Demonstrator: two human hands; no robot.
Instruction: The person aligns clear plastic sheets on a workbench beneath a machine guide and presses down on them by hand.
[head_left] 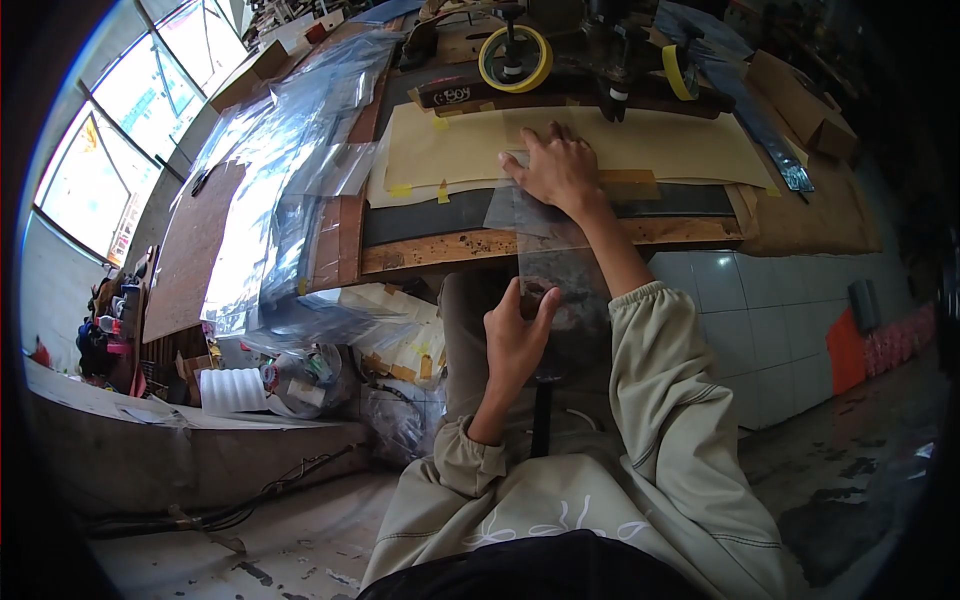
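Observation:
A clear plastic sheet or bag (548, 235) runs from the tan board over the table's front edge and hangs toward my lap. My left hand (515, 337) is at its lower end, with thumb and index finger raised around the plastic. My right hand (560, 172) lies with fingers spread on the tan board (450, 150), over the upper end of the plastic. Pieces of yellow tape (443, 191) mark the board's edges, and a brownish tape strip (628, 184) lies right of my right wrist.
Behind the board stands a dark machine bar (455, 95) with yellow tape rolls (540, 78) hung on it. Stacked clear plastic sheets (270, 215) cover the table's left side. Cardboard (800, 105) is at the right. A white foam roll (233, 391) sits below left.

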